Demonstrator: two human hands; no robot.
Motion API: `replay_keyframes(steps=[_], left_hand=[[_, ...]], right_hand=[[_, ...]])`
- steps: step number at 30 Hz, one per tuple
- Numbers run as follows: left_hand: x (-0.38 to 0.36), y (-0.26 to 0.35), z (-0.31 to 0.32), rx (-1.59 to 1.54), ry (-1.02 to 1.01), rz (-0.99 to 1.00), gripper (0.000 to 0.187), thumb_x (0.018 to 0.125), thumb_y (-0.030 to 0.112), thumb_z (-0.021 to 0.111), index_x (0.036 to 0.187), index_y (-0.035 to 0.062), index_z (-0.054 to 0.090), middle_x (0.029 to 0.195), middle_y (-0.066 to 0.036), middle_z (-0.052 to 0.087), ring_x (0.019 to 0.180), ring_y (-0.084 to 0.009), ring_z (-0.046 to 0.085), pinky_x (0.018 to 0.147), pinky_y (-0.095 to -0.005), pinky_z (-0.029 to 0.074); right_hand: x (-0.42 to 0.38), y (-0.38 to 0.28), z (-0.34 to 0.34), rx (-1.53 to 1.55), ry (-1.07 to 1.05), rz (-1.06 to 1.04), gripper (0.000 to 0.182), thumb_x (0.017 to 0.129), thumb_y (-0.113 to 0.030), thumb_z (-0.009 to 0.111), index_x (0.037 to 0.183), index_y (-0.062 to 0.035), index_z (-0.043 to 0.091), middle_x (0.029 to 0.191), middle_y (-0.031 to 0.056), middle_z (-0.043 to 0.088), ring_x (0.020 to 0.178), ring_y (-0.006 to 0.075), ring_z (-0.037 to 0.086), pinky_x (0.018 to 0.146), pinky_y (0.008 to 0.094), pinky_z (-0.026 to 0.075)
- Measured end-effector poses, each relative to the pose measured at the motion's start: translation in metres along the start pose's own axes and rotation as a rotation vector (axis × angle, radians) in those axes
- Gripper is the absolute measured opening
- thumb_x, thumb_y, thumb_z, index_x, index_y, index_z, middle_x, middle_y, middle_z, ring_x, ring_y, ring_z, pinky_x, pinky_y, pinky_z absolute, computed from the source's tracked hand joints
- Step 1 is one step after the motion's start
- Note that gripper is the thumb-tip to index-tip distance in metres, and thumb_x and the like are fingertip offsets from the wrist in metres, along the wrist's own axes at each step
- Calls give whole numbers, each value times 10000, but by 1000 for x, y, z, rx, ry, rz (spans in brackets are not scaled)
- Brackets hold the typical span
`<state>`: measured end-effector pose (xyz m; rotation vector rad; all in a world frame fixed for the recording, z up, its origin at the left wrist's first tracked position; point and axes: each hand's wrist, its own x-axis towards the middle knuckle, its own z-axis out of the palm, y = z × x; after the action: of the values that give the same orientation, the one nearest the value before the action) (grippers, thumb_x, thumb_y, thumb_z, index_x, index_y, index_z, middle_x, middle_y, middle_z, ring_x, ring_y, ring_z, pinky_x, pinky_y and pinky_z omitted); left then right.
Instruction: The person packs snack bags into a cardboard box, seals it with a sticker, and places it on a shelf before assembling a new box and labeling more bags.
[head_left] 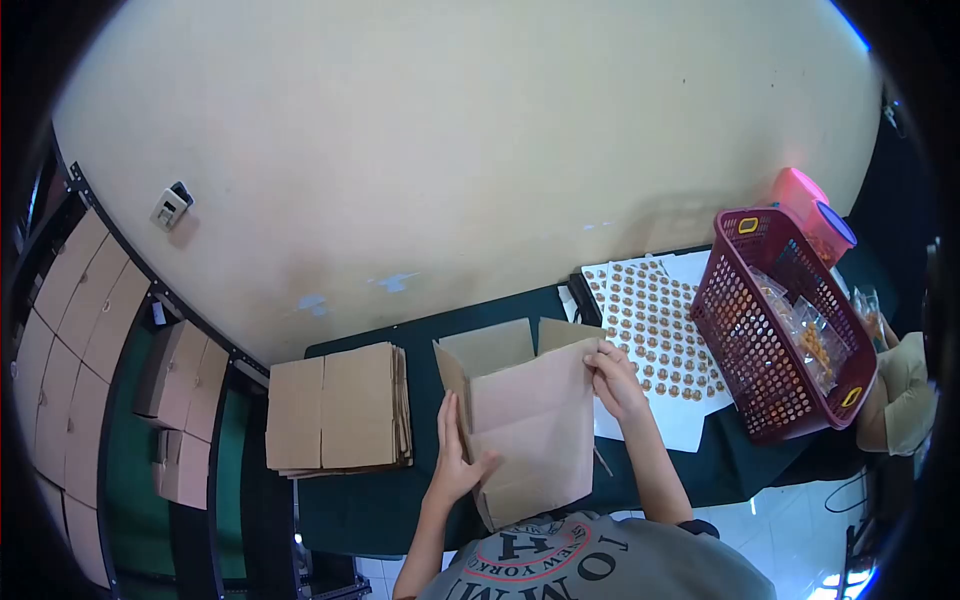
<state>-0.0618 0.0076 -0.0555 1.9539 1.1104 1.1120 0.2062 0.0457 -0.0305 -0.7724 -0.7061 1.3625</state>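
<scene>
"Fingers, quick?"

"My right hand (618,388) pinches the cardboard box (530,430) by its upper right edge. My left hand (458,468) lies against its left side, thumb spread wide from the fingers."

"Handling?"

"Probably light, stiffish, bendy at folds, not slippery. Best hold: opposite walls, not loose flaps."

"Looks?"

"Plain brown, creased front, flaps up. Sits at the table's (430,325) near edge, between flattened cartons (340,410) and sticker sheets (655,325)."
</scene>
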Motion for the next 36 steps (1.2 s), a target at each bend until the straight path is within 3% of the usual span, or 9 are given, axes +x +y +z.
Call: replay_keyframes(steps=[2, 5, 8, 14, 16, 20, 26, 33, 36], left_hand=[[-1, -5, 2, 169, 4, -80, 1039, 685, 341, 743, 1404, 48, 52, 1418, -220, 116, 1306, -368, 207, 1052, -421, 247], [-2, -19, 14, -114, 53, -194, 1055, 673, 325, 757, 1401, 37, 51, 1406, -226, 133, 1302, -353, 223, 1047, -413, 256], [-6, -11, 15, -51, 71, -176, 1048, 688, 290, 755, 1399, 24, 32, 1391, -226, 163, 1281, -349, 269, 1038, -404, 272], [-3, -10, 18, -49, 27, -183, 1051, 678, 175, 748, 1404, 43, 0, 1424, -214, 173, 1306, -325, 256, 1057, -390, 256], [-5, -14, 23, -31, 63, -49, 965, 720, 83, 687, 1406, 52, 9, 1454, -194, 119, 1324, -325, 219, 1072, -390, 235], [-7, -19, 30, -58, 74, -59, 881, 751, 20, 626, 1402, 41, 33, 1458, -195, 102, 1326, -335, 205, 1081, -386, 216], [-40, -41, 54, 42, 102, -82, 816, 734, -83, 547, 1381, 3, 58, 1446, -201, 124, 1320, -351, 208, 1083, -381, 213], [-75, -71, 63, -34, 129, -50, 851, 701, -58, 616, 1373, 19, 99, 1436, -220, 126, 1301, -360, 247, 1075, -400, 225], [-69, -59, 48, -282, 167, -49, 727, 790, 115, 536, 1376, 19, 116, 1431, -207, 156, 1298, -341, 263, 1057, -422, 237]], right_hand=[[-2, 4, -1, -42, -12, 5, 213, 744, 34, 435, 895, 27, 586, 879, 44, 597, 776, 84, 526, 720, 199, 414], [-8, 2, 11, -98, -6, -25, 174, 704, 35, 411, 758, 17, 576, 799, 73, 586, 722, 95, 497, 673, 201, 387], [-10, 4, 9, 15, -98, -161, 91, 580, -30, 410, 604, 0, 492, 701, 125, 533, 662, 164, 463, 649, 240, 350], [-27, -11, 6, 4, -227, -182, 96, 577, -58, 408, 602, -2, 481, 669, 117, 502, 642, 158, 445, 616, 245, 336], [-28, -11, 4, 48, -228, -218, 105, 575, -55, 400, 607, -2, 484, 663, 109, 495, 635, 155, 439, 611, 243, 336], [-32, -7, -1, 11, -230, -211, 111, 567, -56, 399, 605, 2, 485, 664, 117, 500, 640, 159, 440, 618, 244, 339], [-39, 22, -19, -38, -167, -59, 135, 550, -53, 392, 609, 13, 494, 671, 130, 513, 660, 166, 459, 632, 238, 352], [-62, 44, -29, -147, -175, 52, 145, 574, -30, 400, 644, 20, 517, 717, 120, 535, 686, 162, 482, 660, 237, 365], [-67, 47, -31, -154, -100, 17, 146, 634, -23, 390, 679, 21, 521, 745, 121, 538, 711, 161, 489, 679, 244, 371]])
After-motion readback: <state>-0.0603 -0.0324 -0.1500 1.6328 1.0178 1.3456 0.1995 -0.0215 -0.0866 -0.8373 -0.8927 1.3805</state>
